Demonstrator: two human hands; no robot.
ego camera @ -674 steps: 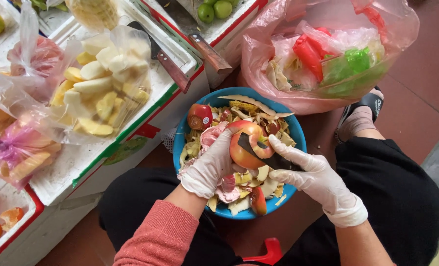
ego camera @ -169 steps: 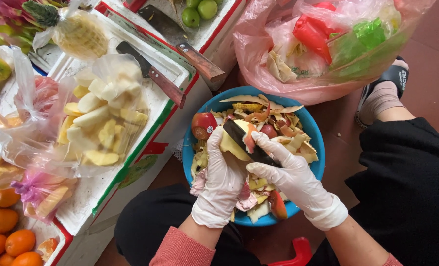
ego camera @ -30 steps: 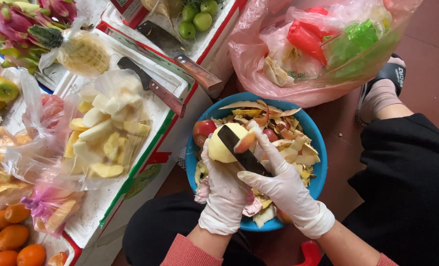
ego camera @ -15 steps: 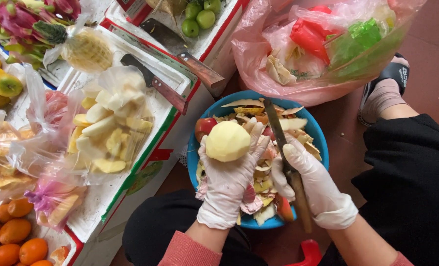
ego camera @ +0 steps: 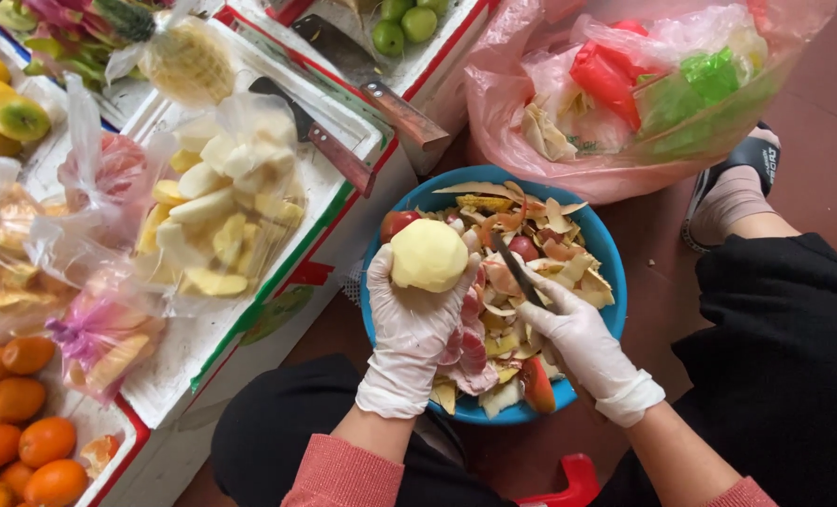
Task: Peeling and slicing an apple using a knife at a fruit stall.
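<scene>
Reddish floor tiles point(ego camera: 813, 141); blue bowl point(ego camera: 614, 282) heaped with curled peels. Left hand point(ego camera: 414, 324), gloved, cups the peeled apple point(ego camera: 428, 254), round and pale, over the bowl's left rim. Right hand point(ego camera: 583, 347) grips a knife point(ego camera: 515, 268), blade pointing up-left across the bowl; handle apparently hidden. White crate point(ego camera: 277, 310) crowds the left.

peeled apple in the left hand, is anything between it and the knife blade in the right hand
Nothing visible. The peeled apple sits in the left hand; the knife in the right hand is apart to its right, only open air between them above the peel-filled blue bowl.
</scene>
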